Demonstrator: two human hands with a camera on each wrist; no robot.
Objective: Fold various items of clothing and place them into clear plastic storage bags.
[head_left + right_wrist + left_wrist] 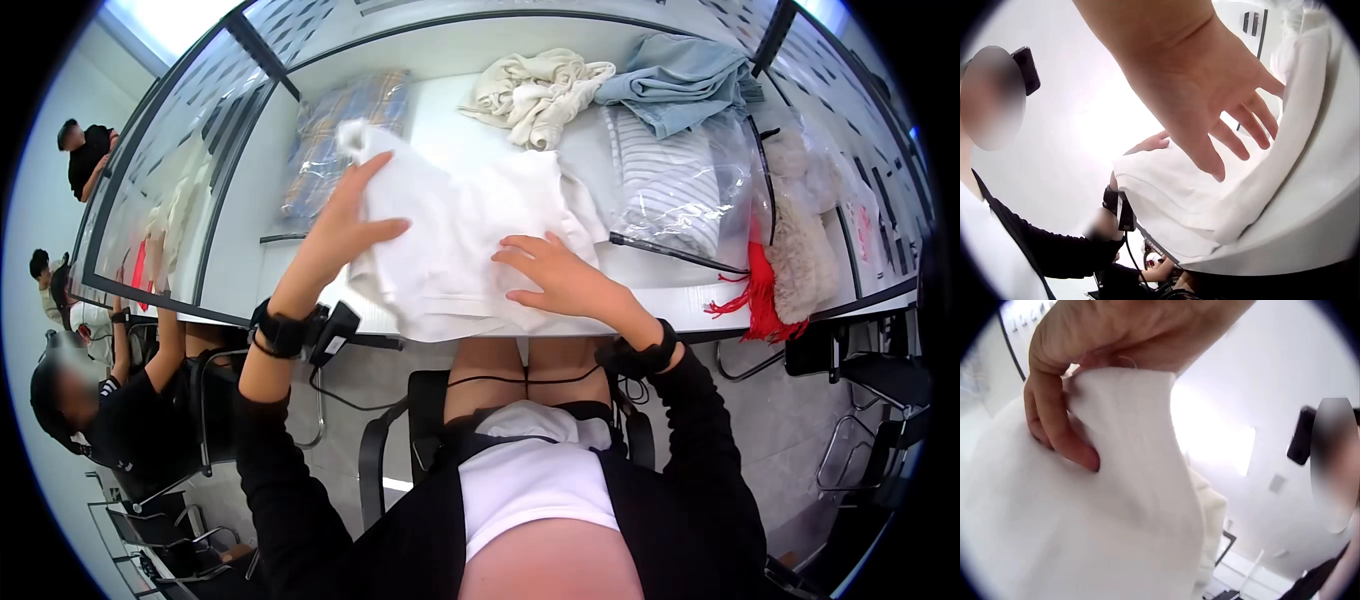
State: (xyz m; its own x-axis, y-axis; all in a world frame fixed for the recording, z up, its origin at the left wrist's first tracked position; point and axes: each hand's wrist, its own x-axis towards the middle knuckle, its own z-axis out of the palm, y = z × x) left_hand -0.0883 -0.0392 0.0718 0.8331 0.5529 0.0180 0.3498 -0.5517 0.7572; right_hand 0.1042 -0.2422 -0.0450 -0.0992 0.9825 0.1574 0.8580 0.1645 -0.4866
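Observation:
A white garment (430, 230) lies spread and rumpled on the table, its lower edge by the table's front. On its left side is my left hand (335, 230), thumb and fingers apart; in the left wrist view this hand (1079, 375) has bent fingers against the white cloth (1110, 506), and part of its grasp side is hidden. My right hand (570, 285) is over the garment's lower right part with its fingers spread. The right wrist view shows that hand (1204, 94) open above the cloth (1179, 181), nothing between its fingers.
A bagged plaid cloth (320, 150) is at the back left. Behind the garment lies a crumpled cream cloth (530, 90); blue denim (680, 80) and a bagged striped item (665, 180) are at right. Red tassels (762, 300) and a furry item (800, 230) hang far right.

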